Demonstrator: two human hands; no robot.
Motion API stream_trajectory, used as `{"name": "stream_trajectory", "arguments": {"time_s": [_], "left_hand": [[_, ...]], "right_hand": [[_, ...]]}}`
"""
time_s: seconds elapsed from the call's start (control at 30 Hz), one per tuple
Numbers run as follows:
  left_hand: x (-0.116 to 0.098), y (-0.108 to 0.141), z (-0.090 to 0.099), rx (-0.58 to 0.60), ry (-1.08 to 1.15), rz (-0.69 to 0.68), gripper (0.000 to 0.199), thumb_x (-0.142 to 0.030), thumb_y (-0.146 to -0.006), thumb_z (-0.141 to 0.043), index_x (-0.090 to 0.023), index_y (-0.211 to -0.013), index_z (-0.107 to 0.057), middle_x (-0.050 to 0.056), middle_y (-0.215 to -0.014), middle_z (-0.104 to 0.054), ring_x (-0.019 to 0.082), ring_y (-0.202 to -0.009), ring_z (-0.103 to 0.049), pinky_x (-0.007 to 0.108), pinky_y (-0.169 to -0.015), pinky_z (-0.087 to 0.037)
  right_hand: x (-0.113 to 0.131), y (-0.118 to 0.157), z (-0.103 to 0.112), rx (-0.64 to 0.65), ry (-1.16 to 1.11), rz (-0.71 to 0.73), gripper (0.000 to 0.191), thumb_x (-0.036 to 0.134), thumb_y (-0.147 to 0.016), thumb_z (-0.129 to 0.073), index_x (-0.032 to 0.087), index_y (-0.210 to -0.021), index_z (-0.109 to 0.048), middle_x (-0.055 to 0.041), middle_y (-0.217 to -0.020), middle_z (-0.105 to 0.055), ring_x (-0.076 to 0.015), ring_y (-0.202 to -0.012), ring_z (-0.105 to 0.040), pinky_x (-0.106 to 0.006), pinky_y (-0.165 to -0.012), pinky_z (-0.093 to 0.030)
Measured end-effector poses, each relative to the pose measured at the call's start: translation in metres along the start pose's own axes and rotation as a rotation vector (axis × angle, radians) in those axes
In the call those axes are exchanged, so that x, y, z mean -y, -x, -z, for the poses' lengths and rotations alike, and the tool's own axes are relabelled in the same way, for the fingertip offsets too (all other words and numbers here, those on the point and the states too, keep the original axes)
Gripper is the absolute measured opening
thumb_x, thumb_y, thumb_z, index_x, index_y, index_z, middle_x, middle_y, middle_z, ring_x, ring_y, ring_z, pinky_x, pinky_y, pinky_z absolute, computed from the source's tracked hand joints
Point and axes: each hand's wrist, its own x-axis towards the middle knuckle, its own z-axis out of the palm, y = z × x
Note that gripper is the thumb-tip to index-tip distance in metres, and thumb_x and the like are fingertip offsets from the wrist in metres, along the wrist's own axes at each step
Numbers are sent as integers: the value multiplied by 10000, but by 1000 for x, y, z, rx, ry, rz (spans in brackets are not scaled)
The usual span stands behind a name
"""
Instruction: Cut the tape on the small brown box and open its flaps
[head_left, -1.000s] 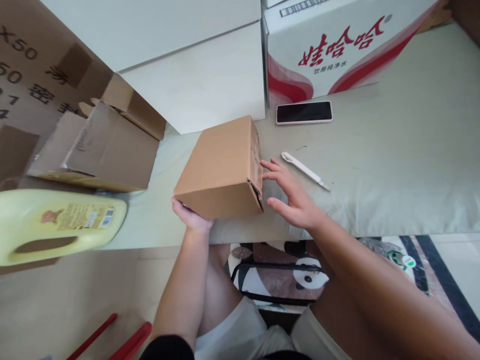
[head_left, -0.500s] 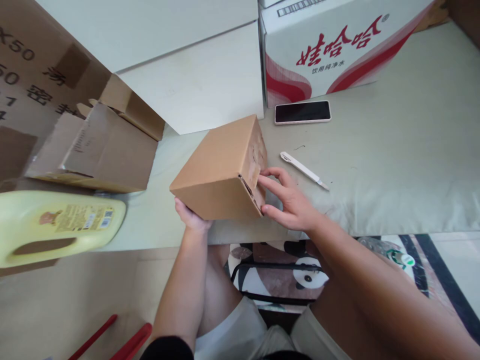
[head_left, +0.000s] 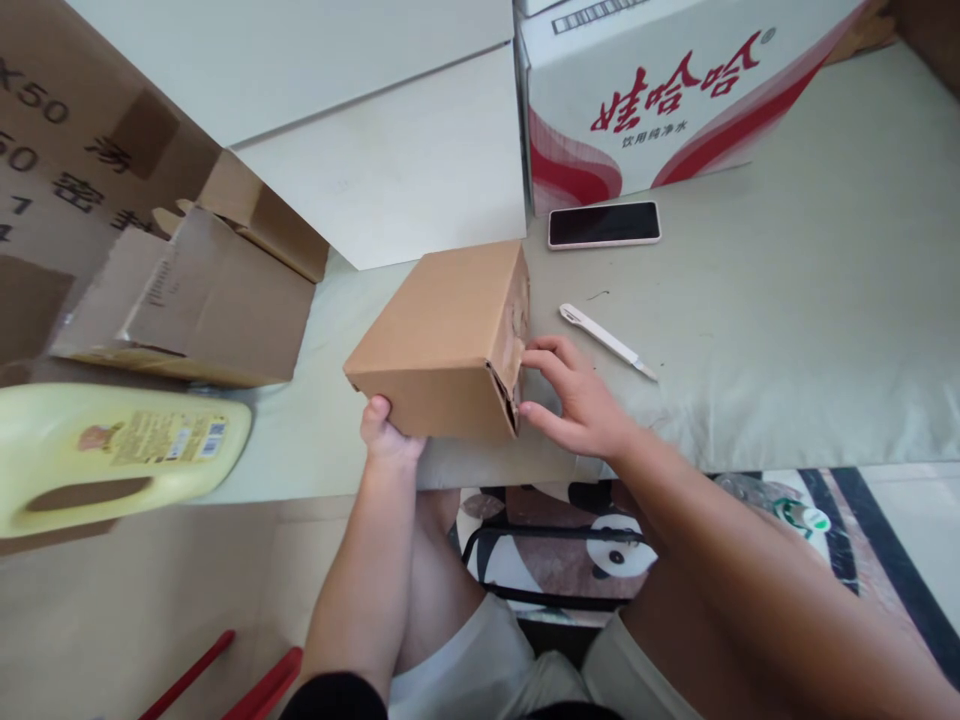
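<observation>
A small brown cardboard box (head_left: 427,310) is tilted above the front of the cloth-covered surface. My left hand (head_left: 390,435) grips its near lower left side, thumb against the front face and the other fingers hidden underneath. The box's right end is rough and torn, with a gap along its near edge. At that end is my right hand (head_left: 574,400), thumb and fingers apart, its fingertips at the torn cardboard. Right of the box lies a white utility knife (head_left: 607,340), its tip pointing toward the lower right.
A phone (head_left: 604,225) lies before a white and red carton (head_left: 645,110). White boxes (head_left: 405,170) stand behind the cardboard box. Opened brown cartons (head_left: 217,290) and a yellow jug (head_left: 180,450) are at left. A plastic bottle (head_left: 799,515) is below the surface's edge.
The box has turned and tipped slightly, its near right corner shifting down. My left thumb has moved up onto its front face. My right fingers have stayed near the torn end.
</observation>
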Motion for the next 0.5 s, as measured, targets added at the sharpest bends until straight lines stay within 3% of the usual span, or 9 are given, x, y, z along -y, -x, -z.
{"name": "stream_trajectory", "arguments": {"time_s": [0.2, 0.33, 0.5], "left_hand": [[-3, -3, -2, 3, 43, 28, 557, -529, -496, -946, -281, -964, -775, -28, -898, -806, 168, -786, -742, 275, -734, -617], [-1, -5, 4, -5, 33, 53, 561, -538, -467, -956, -257, -908, -756, -12, -908, -797, 173, -799, -741, 286, -746, -616], [1, -5, 12, 9, 4, 85, 610, -555, -491, -949, -255, -979, -738, 10, -914, -791, 203, -845, -741, 319, -769, -592]], "right_hand": [[5, -3, 4, -155, -64, 15, 98, 315, -951, -539, 230, -971, -584, -73, -993, -561, -229, -918, -586, -431, -837, -499], [9, -5, 4, -179, -59, -52, 122, 287, -932, -552, 230, -826, -565, -62, -938, -544, -220, -879, -570, -428, -819, -493], [7, -8, 0, -130, -50, -101, 132, 256, -883, -550, 231, -757, -520, -64, -932, -544, -225, -882, -568, -437, -822, -495]]}}
